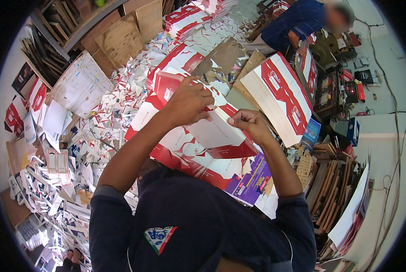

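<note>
A thick stack of red-and-white printed card sheets [216, 131] stands tilted on edge between my two hands. My left hand [188, 100] is closed over its upper left part, with bent fingers at the edge where red offcuts stick out. My right hand [252, 124] pinches the right end of the stack, its thumb on top of the edges. Beneath them lie more red-and-white printed sheets [150, 119], spread over the work surface. A purple printed sheet [256, 179] pokes out near my right forearm. My fingertips are partly hidden behind the card.
A tall stack of cut red-and-white card [280, 95] stands at the right, near a machine [327, 93] where another person [289, 27] works. Paper scraps [107, 113] cover the floor at the left. Wooden boards [119, 43] lean behind; thin boards [332, 195] stand upright at the right.
</note>
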Tool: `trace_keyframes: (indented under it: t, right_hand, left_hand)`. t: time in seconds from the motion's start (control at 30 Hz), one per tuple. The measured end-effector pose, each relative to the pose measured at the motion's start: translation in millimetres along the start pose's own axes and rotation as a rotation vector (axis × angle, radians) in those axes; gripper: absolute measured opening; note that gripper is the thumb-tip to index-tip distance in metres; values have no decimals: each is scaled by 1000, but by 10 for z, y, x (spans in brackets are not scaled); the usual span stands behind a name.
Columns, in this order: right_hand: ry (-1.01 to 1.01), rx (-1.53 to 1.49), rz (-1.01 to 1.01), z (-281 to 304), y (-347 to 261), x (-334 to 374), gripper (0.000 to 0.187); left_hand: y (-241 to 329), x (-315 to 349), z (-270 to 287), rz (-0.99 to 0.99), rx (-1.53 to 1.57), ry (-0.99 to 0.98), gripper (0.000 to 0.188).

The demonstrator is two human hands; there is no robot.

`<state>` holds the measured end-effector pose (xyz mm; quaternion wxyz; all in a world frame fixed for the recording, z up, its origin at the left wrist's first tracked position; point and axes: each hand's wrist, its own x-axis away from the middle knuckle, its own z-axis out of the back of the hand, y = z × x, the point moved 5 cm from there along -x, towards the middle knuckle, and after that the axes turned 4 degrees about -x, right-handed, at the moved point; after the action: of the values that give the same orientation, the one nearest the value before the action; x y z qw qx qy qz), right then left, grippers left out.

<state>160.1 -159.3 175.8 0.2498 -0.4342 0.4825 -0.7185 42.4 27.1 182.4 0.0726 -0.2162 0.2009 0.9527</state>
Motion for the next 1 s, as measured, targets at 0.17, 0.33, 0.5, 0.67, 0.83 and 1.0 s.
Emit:
trace_keyframes:
  t: [0.17, 0.33, 0.5, 0.67, 0.83, 1.0]
  right_hand:
    - [233, 825, 642, -336, -475, 282, 16]
    - [362, 977, 766, -334, -406, 334, 10]
    - [394, 913, 687, -242, -347, 246, 14]
    - [385, 929, 855, -215, -272, 293, 12]
    - [377, 894, 917, -102, -263, 266, 14]
    - [377, 62, 248, 39, -192, -31, 29]
  left_hand:
    - [-41, 16, 52, 27, -23, 8, 37]
    - [32, -34, 11, 80, -40, -17, 39]
    - [65, -62, -5, 93, -60, 20, 34]
    - [64, -116, -26, 117, -29, -49, 34]
    - [83, -185, -96, 138, -46, -12, 31]
    - [92, -134, -86, 105, 0, -50, 32]
